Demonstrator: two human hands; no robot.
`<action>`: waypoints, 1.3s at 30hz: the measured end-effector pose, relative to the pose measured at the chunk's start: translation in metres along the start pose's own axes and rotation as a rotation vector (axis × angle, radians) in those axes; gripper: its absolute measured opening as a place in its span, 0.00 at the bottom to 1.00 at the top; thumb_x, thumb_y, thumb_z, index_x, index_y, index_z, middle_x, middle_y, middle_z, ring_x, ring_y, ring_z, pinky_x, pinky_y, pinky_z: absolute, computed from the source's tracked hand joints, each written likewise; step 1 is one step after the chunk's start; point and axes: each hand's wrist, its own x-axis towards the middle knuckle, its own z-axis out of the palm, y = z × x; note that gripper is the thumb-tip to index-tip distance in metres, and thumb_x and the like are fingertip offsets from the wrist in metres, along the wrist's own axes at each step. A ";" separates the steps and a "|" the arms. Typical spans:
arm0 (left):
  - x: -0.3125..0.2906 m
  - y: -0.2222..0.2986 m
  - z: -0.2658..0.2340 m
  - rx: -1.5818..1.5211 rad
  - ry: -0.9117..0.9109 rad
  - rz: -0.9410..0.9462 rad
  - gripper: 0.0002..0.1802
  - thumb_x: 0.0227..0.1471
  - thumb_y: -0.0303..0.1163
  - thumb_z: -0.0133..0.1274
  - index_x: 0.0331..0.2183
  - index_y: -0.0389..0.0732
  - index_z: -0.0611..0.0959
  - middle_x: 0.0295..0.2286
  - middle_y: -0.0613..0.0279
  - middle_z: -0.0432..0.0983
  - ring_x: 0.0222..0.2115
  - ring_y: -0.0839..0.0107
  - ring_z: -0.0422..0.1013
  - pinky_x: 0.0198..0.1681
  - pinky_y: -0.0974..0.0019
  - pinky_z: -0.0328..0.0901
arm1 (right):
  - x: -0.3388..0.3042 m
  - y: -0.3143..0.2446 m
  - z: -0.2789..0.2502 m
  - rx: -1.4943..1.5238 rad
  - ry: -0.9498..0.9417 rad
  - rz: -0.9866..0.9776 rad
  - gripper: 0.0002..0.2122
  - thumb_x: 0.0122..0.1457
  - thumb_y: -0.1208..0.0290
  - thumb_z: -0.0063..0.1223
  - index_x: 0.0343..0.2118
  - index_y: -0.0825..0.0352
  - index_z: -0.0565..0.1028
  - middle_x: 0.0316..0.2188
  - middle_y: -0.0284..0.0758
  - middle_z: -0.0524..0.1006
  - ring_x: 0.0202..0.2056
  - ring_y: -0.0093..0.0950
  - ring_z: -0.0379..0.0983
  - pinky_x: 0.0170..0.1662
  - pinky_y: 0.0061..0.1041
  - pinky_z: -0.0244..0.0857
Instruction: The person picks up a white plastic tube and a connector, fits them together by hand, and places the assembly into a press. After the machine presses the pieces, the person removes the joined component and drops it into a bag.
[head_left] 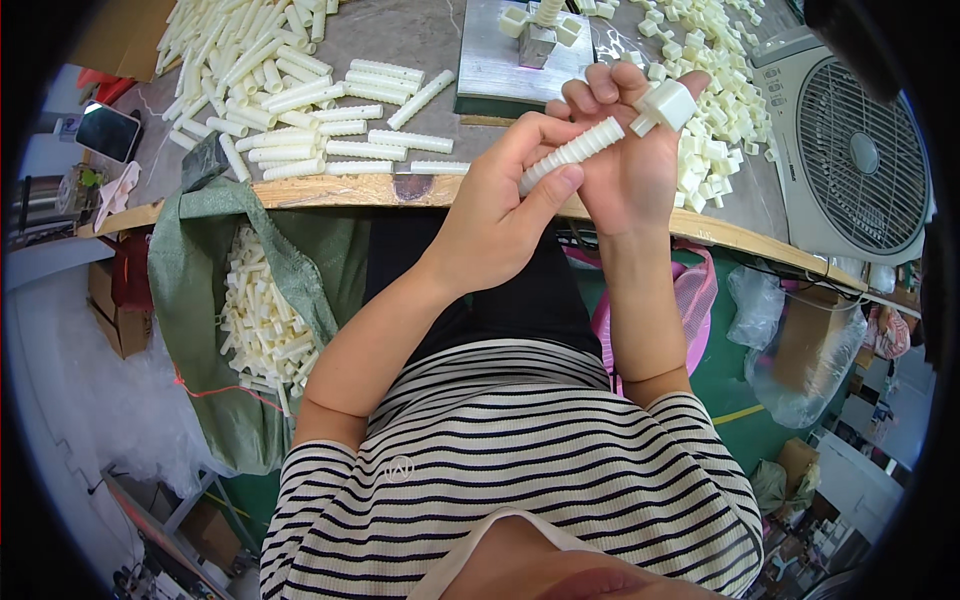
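My left hand (500, 190) is closed round a cream-white ribbed plastic tube (575, 155), thumb along its side. The tube's free end points up and right, toward a white square plastic cap (664, 104) with a short stem. That cap lies in my right hand (630, 170), palm turned up, between the thumb and the curled fingers. A small gap shows between the tube's end and the cap's stem. Both hands are above the front edge of the worktable (440, 193). Just beyond them a metal block fixture (537, 47) stands on a flat metal plate (490, 75).
Many ribbed tubes (270, 100) are heaped at the left, many square caps (710, 150) at the right. A box fan (850, 150) stands far right, a phone (108, 132) far left. Below the edge hangs an open green sack (190, 300) of finished-looking white pieces (262, 310).
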 end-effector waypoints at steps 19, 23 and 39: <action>-0.023 -0.007 0.000 -1.615 -0.438 -0.462 0.21 0.61 0.41 0.37 0.47 0.32 0.67 0.16 0.74 0.52 0.11 0.86 0.43 0.12 0.78 0.40 | -0.008 0.015 0.002 -0.107 -0.472 -0.062 0.19 0.65 0.60 0.33 0.24 0.69 0.68 0.24 0.32 0.65 0.27 0.24 0.61 0.37 0.25 0.58; -0.009 0.029 -0.036 -0.632 -0.092 -0.517 0.19 0.58 0.37 0.44 0.41 0.29 0.74 0.13 0.74 0.58 0.10 0.87 0.48 0.12 0.80 0.43 | -0.013 -0.007 -0.008 -0.657 -0.198 -0.082 0.18 0.62 0.60 0.40 0.36 0.74 0.72 0.32 0.37 0.69 0.34 0.25 0.65 0.37 0.20 0.59; 0.105 0.108 -0.038 0.350 0.164 -0.278 0.14 0.51 0.33 0.52 0.34 0.31 0.77 0.25 0.59 0.74 0.22 0.75 0.70 0.26 0.72 0.65 | 0.041 -0.077 0.011 -1.507 -0.109 -0.685 0.10 0.51 0.75 0.55 0.38 0.67 0.78 0.26 0.33 0.75 0.29 0.23 0.69 0.36 0.22 0.63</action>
